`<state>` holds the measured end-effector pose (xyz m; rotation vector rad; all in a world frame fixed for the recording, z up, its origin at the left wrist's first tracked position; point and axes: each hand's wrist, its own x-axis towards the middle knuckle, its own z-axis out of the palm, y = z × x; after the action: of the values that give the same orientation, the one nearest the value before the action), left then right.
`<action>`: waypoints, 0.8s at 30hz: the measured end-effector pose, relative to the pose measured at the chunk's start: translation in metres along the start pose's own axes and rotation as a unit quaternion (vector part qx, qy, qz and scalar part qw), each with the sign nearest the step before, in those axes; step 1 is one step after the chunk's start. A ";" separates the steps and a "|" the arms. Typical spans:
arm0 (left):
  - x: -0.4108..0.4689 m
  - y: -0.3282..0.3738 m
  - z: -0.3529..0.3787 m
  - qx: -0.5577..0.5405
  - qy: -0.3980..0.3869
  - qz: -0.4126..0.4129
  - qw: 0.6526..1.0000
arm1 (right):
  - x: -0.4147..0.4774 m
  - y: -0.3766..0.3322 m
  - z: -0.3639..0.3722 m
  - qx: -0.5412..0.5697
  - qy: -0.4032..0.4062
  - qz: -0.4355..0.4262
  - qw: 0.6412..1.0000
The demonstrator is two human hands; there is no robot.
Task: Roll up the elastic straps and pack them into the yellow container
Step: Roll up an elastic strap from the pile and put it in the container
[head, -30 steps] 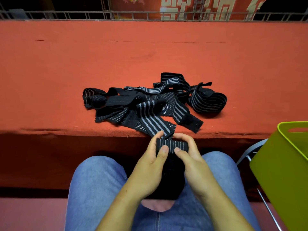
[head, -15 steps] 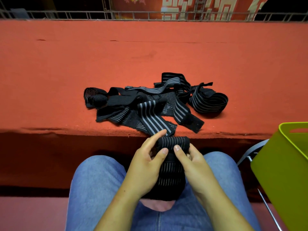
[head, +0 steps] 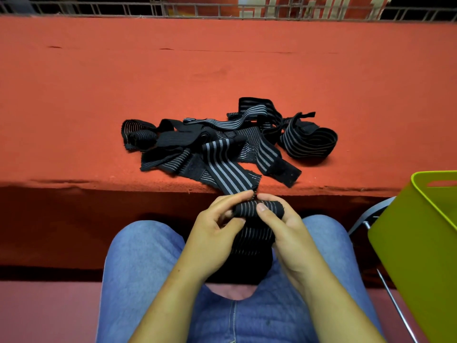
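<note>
A black elastic strap with grey stripes [head: 257, 240] hangs over my lap, its top end wound into a small roll [head: 270, 209]. My left hand [head: 217, 233] pinches the roll's left end with curled fingers. My right hand [head: 286, 226] grips the roll's right end, thumb pressed on its front. A tangled pile of several more straps [head: 222, 144] lies on the red table [head: 222, 75] just beyond my hands. The yellow container [head: 418, 246] stands at the right edge, open side up.
The red table's front edge [head: 99, 184] runs just ahead of my knees. A metal chair frame [head: 371, 219] shows under the container. A wire rail [head: 99, 8] borders the table's far side.
The rolled end has grown thicker and rounder. Both hands shifted slightly up the strap, turning the roll, and more of the strap below now shows its stripes.
</note>
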<state>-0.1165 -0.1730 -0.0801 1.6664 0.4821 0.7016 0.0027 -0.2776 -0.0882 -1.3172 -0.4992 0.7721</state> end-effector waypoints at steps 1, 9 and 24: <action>0.000 0.000 0.000 -0.019 -0.003 -0.010 1.000 | 0.000 0.000 0.000 0.006 0.001 -0.003 1.000; 0.003 -0.001 0.002 -0.067 -0.003 -0.056 0.996 | 0.005 0.004 -0.003 0.005 -0.004 -0.039 0.999; 0.007 -0.002 -0.008 -0.007 0.010 -0.020 1.000 | 0.006 0.008 -0.004 -0.001 -0.028 0.031 0.999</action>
<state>-0.1167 -0.1627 -0.0800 1.6346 0.5221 0.6921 0.0073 -0.2750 -0.0976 -1.3195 -0.5061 0.8617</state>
